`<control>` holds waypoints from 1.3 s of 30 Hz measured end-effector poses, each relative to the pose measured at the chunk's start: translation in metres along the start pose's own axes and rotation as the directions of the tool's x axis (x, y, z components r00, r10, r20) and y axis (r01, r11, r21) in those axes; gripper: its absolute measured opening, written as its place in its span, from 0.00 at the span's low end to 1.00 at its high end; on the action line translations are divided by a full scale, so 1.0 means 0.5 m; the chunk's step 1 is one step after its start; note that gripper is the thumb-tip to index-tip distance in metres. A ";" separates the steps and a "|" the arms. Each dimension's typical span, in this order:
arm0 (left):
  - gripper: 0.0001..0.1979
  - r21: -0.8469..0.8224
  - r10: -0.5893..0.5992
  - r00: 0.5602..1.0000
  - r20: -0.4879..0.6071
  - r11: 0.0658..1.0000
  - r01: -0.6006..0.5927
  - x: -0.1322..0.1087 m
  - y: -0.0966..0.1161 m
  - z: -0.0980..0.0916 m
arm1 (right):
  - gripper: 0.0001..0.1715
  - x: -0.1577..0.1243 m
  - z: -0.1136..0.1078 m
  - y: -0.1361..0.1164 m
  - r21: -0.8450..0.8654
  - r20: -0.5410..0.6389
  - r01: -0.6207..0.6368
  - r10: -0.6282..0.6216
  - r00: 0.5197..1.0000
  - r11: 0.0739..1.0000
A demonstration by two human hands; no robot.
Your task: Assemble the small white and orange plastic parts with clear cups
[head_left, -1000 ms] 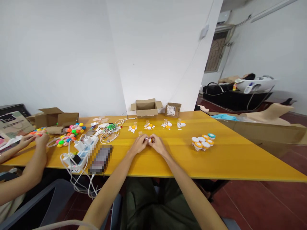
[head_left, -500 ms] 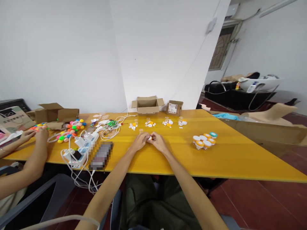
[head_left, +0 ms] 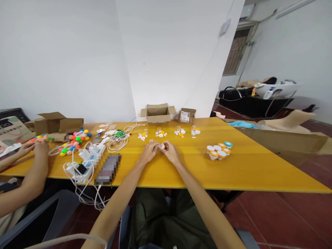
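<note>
My right hand [head_left: 169,151] is closed around a small round white-and-orange piece [head_left: 162,146], held just above the middle of the table. Close beside it, on the left, my left hand [head_left: 150,151] has its fingers pinched together; what they hold is too small to make out. Behind my hands lie small piles of loose white and orange round parts [head_left: 161,134] with clear plastic cups. To the right, a cluster of small clear containers [head_left: 214,153] with white, orange and teal round tops stands on the table.
An open cardboard box [head_left: 157,114] and a smaller box [head_left: 186,116] stand against the wall. At left are a power strip [head_left: 89,162] with tangled white cables, a blurred-out phone [head_left: 108,169] and colourful balls [head_left: 77,140]. Another person's hands [head_left: 38,145] work at the far left.
My hands have drawn slightly apart, and the white-and-orange piece now shows more clearly in my right hand. The whole view has shifted a little.
</note>
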State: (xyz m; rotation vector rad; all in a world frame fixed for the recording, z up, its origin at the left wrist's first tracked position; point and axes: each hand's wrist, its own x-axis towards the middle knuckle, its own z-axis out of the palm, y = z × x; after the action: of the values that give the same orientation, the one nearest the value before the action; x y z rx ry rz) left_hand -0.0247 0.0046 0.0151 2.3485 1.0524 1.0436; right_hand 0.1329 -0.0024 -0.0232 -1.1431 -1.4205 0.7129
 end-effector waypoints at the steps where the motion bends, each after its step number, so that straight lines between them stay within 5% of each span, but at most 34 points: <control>1: 0.11 0.002 -0.003 1.000 -0.019 1.000 0.003 0.000 0.001 0.000 | 0.13 0.001 -0.001 0.002 -0.019 -0.032 0.002 -0.003 0.999 1.000; 7: 0.10 0.009 -0.035 0.995 -0.098 0.999 0.036 -0.002 0.000 -0.002 | 0.11 0.008 -0.008 0.041 -0.207 -0.122 0.064 -0.091 0.988 0.976; 12: 0.13 -0.020 -0.020 0.993 -0.116 1.000 0.017 -0.002 0.001 -0.003 | 0.10 0.009 -0.009 0.072 -0.348 -0.227 -0.030 -0.054 0.972 0.937; 17: 0.11 -0.062 -0.040 0.989 -0.145 0.998 0.031 0.001 -0.008 0.001 | 0.12 0.002 -0.007 0.058 -0.412 -0.311 0.016 -0.157 0.937 0.911; 25: 0.09 -0.170 -0.088 0.986 -0.144 0.983 0.063 0.008 -0.024 0.013 | 0.10 -0.014 -0.001 -0.022 -0.378 -0.069 0.241 -0.286 0.956 0.894; 39: 0.10 -0.399 -0.129 0.990 -0.056 0.912 0.097 0.010 -0.005 0.016 | 0.14 -0.010 -0.008 -0.032 -0.337 -0.032 0.199 -0.223 0.974 0.920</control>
State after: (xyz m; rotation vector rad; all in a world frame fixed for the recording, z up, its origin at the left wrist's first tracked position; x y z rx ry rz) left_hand -0.0178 0.0100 0.0107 1.9141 0.8932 1.1891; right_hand 0.1322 -0.0130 -0.0099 -1.2337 -1.6154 0.2818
